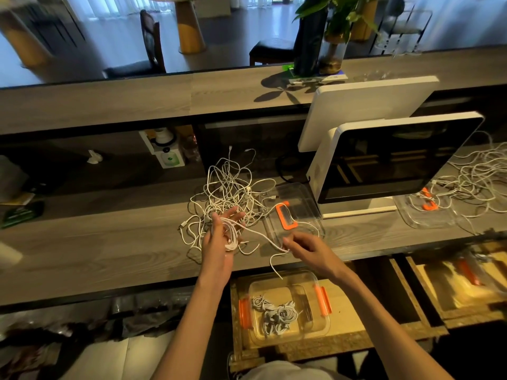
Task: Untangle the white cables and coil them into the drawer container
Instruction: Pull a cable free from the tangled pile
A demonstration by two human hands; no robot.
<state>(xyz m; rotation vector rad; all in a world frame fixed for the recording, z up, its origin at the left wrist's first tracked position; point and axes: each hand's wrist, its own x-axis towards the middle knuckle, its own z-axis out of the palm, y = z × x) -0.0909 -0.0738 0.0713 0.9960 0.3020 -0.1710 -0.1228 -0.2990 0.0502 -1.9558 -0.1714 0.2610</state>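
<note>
Round your left hand (222,237) a cable (258,233) is half coiled, its tail pinched in your right hand (307,246); wind on, then drop it in the drawer container (288,305).

Daylight comes from the far windows (115,6), washed bluish white. The plant (332,20) casts a leaf shadow on the far counter (137,97). The near desk (96,242) is dim. Edges curve and smear, worst at far left.
</note>
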